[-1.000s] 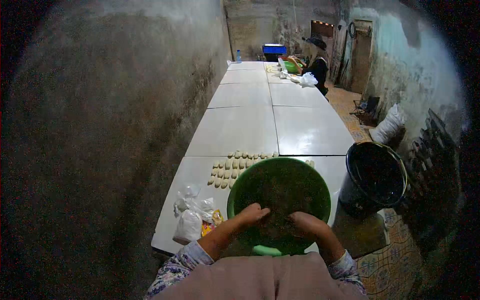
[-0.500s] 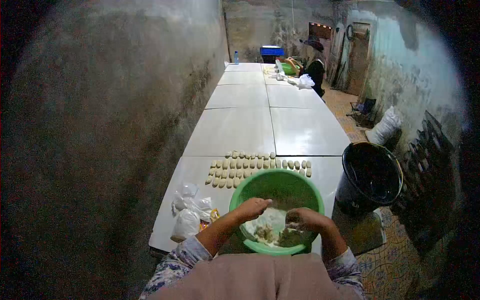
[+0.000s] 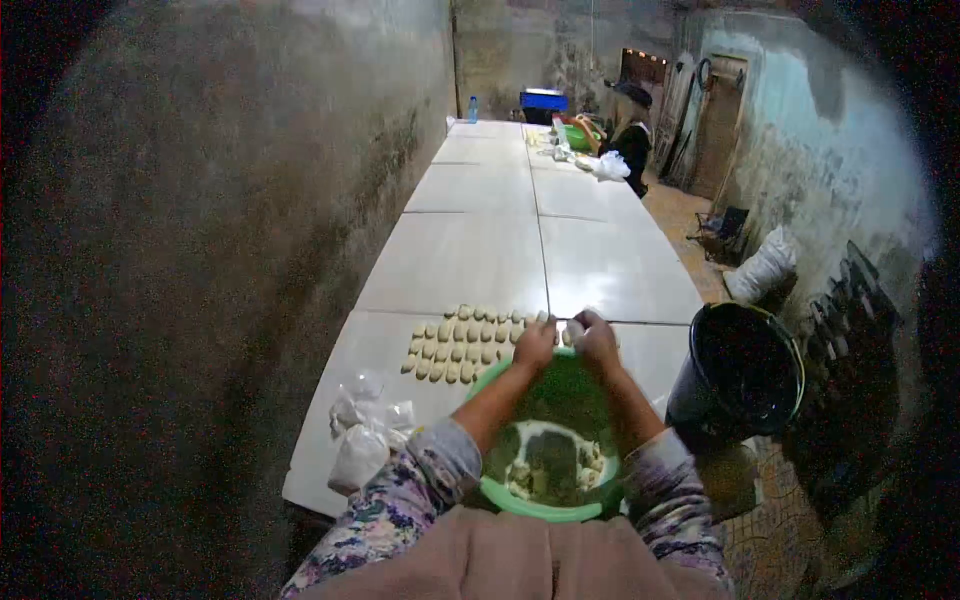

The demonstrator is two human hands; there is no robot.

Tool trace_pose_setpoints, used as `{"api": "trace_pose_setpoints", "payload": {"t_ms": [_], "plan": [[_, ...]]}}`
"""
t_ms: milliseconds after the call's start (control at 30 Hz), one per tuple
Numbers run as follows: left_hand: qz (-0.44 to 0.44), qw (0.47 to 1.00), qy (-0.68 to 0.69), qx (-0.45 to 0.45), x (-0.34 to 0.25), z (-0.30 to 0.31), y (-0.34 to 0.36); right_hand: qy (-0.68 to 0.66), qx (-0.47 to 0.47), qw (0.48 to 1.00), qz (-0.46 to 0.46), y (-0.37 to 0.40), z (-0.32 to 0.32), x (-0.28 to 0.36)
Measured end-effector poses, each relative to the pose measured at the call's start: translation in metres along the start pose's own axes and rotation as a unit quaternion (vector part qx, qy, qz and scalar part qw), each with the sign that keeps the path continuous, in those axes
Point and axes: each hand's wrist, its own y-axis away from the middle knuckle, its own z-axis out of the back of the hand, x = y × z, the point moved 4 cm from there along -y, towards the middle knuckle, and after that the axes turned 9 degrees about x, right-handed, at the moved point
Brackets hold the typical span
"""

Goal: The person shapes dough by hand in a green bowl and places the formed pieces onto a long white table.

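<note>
Both hands are over the far rim of the green basin (image 3: 545, 513), close together. My left hand (image 3: 536, 343) has its fingers bent together near the dough pieces; what it holds, if anything, is too small to tell. My right hand (image 3: 595, 340) is closed around a pale dough piece (image 3: 573, 332) at its fingertips. Rows of small dough pieces (image 3: 457, 352) lie on the white table just beyond and left of the basin. Inside the basin are white flour and dough bits (image 3: 590, 468).
A black bucket (image 3: 745, 370) stands right of the basin. Plastic bags (image 3: 360, 455) lie at the table's left edge. Another person (image 3: 632, 140) is at the far right end beside a green basin (image 3: 577, 137). A white sack (image 3: 762, 265) leans on the right wall.
Both hands have moved from inside the basin forward to its far rim, beside the dough rows. The view has shifted slightly.
</note>
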Motion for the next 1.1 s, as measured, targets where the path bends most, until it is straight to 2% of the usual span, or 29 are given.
{"api": "trace_pose_setpoints", "payload": {"t_ms": [67, 100, 133, 167, 200, 267, 333, 367, 400, 467, 500, 533, 600, 633, 667, 733, 767, 800, 867, 900, 1000, 1067, 1100], "plan": [[-0.031, 0.998, -0.051, -0.029, 0.033, -0.022, -0.018, 0.005, 0.031, 0.998, -0.050, 0.010, -0.013, -0.004], [-0.032, 0.998, -0.053, -0.029, 0.034, -0.016, -0.023, 0.002, 0.037, 0.999, -0.007, 0.013, -0.014, 0.003], [-0.052, 0.991, 0.083, 0.089, 0.037, -0.017, -0.021, -0.001, 0.038, 0.999, -0.013, 0.013, -0.014, 0.005], [-0.064, 0.952, 0.221, 0.204, 0.041, -0.021, -0.014, -0.057, 0.039, 0.998, -0.010, 0.012, -0.013, 0.006], [0.046, 0.885, 0.360, 0.293, 0.034, -0.017, -0.007, -0.111, 0.038, 0.993, -0.005, 0.012, -0.010, 0.004], [0.057, 0.863, 0.431, 0.256, 0.021, -0.013, 0.001, -0.071, 0.035, 0.997, 0.016, 0.001, -0.013, -0.014], [0.048, 0.875, 0.413, 0.247, 0.034, -0.015, -0.011, -0.081, 0.107, 0.990, 0.031, -0.002, -0.022, -0.015], [0.039, 0.887, 0.397, 0.234, 0.041, -0.014, -0.016, -0.102, 0.135, 0.983, 0.076, -0.002, -0.027, -0.022], [0.040, 0.887, 0.396, 0.235, 0.047, -0.019, -0.018, -0.104, 0.135, 0.982, 0.076, 0.003, -0.024, -0.010], [-0.098, 0.926, 0.361, 0.060, 0.046, -0.014, -0.022, -0.021, 0.114, 0.990, 0.081, 0.016, -0.006, 0.029], [-0.086, 0.898, 0.421, 0.093, 0.034, -0.011, -0.011, -0.006, 0.094, 0.978, 0.186, 0.017, -0.009, 0.038], [-0.086, 0.898, 0.420, 0.092, 0.037, -0.012, -0.013, -0.007, 0.094, 0.978, 0.187, 0.018, -0.010, 0.038], [-0.152, 0.889, 0.420, 0.099, 0.035, -0.012, -0.015, 0.091, 0.105, 0.980, 0.139, 0.020, -0.014, 0.039], [-0.160, 0.891, 0.419, 0.072, 0.024, -0.009, -0.008, 0.053, 0.089, 0.980, 0.173, 0.013, -0.017, 0.031], [-0.162, 0.891, 0.417, 0.074, 0.015, -0.004, -0.004, 0.053, 0.086, 0.980, 0.174, 0.010, -0.021, 0.019], [-0.089, 0.929, 0.354, 0.067, 0.018, 0.004, -0.002, -0.044, 0.037, 0.980, 0.190, 0.009, -0.016, 0.015], [-0.115, 0.915, 0.370, 0.114, 0.030, 0.004, -0.009, -0.062, 0.026, 0.982, 0.178, 0.007, -0.015, 0.011], [-0.117, 0.915, 0.369, 0.116, 0.024, 0.009, -0.008, -0.062, 0.023, 0.982, 0.179, 0.007, -0.013, 0.013], [-0.066, 0.968, 0.218, 0.108, 0.009, 0.016, 0.000, -0.105, 0.023, 0.984, 0.140, 0.008, -0.010, 0.018], [-0.080, 0.956, 0.270, 0.077, 0.005, 0.014, 0.003, -0.087, 0.023, 0.983, 0.159, 0.008, -0.009, 0.020], [-0.083, 0.946, 0.305, 0.078, -0.002, 0.019, 0.007, -0.110, 0.037, 0.982, 0.147, 0.010, -0.008, 0.024], [-0.046, 0.955, 0.289, 0.050, -0.005, 0.021, 0.010, -0.128, 0.059, 0.983, 0.114, 0.009, -0.004, 0.030], [-0.052, 0.967, 0.248, 0.033, 0.001, 0.022, 0.006, -0.110, 0.071, 0.979, 0.159, 0.009, -0.002, 0.035]]}}
